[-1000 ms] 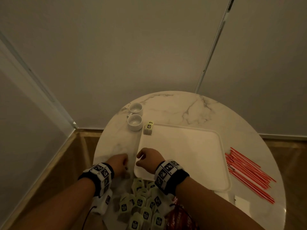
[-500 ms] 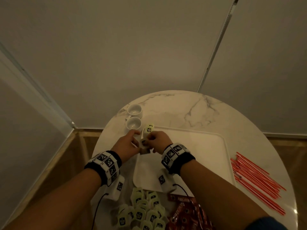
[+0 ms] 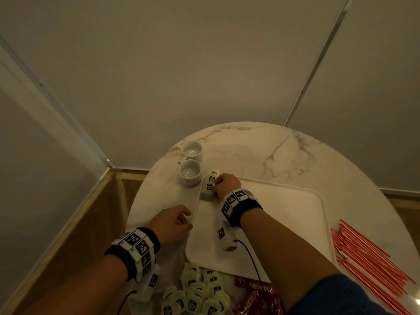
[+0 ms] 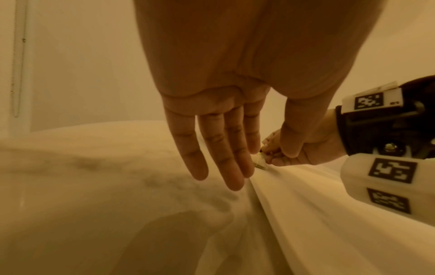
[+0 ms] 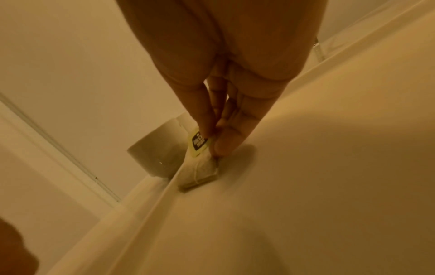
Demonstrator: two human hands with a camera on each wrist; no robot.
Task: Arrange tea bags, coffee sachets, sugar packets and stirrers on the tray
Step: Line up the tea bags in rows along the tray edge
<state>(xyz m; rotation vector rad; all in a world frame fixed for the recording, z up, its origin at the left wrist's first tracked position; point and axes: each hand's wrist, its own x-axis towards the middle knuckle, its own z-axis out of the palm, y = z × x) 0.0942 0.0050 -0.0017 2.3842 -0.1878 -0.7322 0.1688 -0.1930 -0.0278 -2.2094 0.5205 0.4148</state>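
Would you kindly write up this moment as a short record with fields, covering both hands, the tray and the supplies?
right hand: pinches a tea bag in the tray's far left corner
left hand: holds nothing, fingers relaxed, over the table beside the tray's left edge
tray: white, holds tea bags only, all in that corner
loose tea bags: heaped on the table, near edge
red sachets: beside that heap, off the tray
stirrers: red, on the table right of the tray
cups: two, white, left of the tray's far corner
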